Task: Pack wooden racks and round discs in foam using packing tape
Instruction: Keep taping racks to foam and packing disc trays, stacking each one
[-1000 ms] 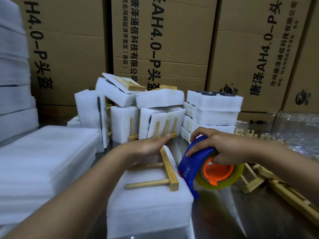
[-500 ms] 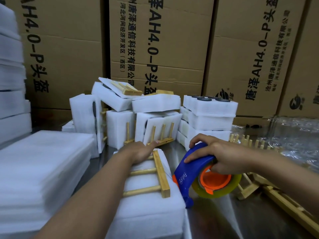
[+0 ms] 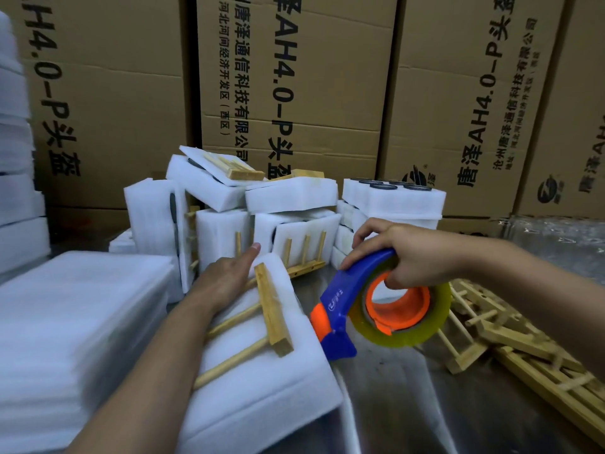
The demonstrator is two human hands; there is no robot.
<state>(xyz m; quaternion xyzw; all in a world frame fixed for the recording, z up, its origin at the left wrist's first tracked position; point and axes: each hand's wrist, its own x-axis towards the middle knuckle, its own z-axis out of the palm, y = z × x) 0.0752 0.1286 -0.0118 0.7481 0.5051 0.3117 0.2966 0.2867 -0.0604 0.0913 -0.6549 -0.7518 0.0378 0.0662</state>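
Two bare forearms, a bare left hand (image 3: 226, 276) and right hand (image 3: 406, 257), fingernails short and plain

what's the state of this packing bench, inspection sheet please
surface: shiny metal table, bare patch at lower right
job's things: wooden rack lies on a foam block; tape dispenser held at the block's right side
clutter: wrapped foam bundles piled behind; loose racks at right; foam sheets stacked at left
grippers: left hand flat on rack and foam; right hand grips the dispenser
cables: nothing seen
surroundings: printed cardboard boxes behind; clear plastic far right
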